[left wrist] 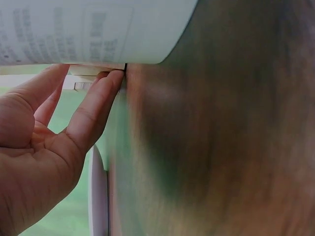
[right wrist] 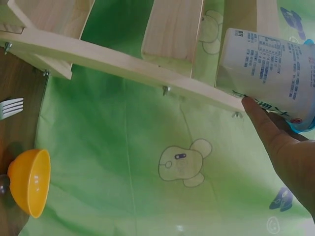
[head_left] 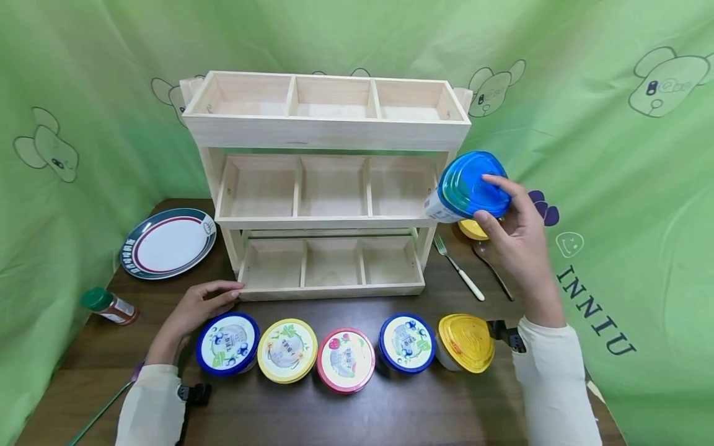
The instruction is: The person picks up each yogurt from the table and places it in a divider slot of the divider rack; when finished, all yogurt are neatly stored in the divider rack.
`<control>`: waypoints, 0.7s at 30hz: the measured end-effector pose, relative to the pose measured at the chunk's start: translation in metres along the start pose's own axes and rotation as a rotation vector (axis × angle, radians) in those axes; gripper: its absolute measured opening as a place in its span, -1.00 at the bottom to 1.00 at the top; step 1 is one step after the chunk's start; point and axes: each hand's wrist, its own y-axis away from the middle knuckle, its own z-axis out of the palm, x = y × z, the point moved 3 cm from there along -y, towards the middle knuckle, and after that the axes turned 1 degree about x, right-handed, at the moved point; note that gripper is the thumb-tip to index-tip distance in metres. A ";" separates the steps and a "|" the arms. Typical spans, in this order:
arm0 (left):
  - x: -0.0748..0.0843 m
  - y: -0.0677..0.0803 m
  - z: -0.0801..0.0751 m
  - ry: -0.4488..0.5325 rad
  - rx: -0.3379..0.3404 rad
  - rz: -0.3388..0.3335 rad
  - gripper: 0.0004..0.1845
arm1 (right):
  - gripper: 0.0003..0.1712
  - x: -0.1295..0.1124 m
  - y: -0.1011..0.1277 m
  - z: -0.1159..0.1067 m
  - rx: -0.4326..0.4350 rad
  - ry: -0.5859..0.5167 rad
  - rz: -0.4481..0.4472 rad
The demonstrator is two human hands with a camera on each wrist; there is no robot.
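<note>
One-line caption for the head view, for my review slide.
Right hand holds a white, blue-lidded plastic tub near a three-tiered pale wooden rack; left hand touches its bottom tray.

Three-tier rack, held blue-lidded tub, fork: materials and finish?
Three-tier rack: pale wood, matte and seemingly unpainted; grain shows.
Blue-lidded tub: lid likely glossy, see-through plastic, given highlights and translucency; printed white body could be plastic or coated paper.
Fork: tines look like shiny metal; smooth cream handle, perhaps plastic or ceramic.

Held tub (head_left: 467, 189): blue lid, white sides
Fruit-print lids (head_left: 228, 344): 2 blue-rimmed, 1 yellow-rimmed, 1 pink-rimmed
Curtain (head_left: 334, 37): green
</note>
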 end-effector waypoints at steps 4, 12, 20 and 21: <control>-0.001 0.000 -0.001 0.020 0.007 0.017 -0.53 | -0.40 -0.002 -0.003 0.008 -0.030 -0.026 0.005; -0.002 -0.002 0.004 0.012 -0.009 -0.005 -0.51 | -0.37 -0.001 -0.004 0.017 -0.055 0.099 -0.003; 0.000 0.001 0.003 0.009 0.022 -0.012 -0.51 | -0.37 0.008 -0.015 0.026 -0.059 0.115 -0.060; -0.001 0.001 0.003 0.002 0.024 -0.015 -0.52 | -0.37 0.009 -0.016 0.027 -0.059 0.108 -0.065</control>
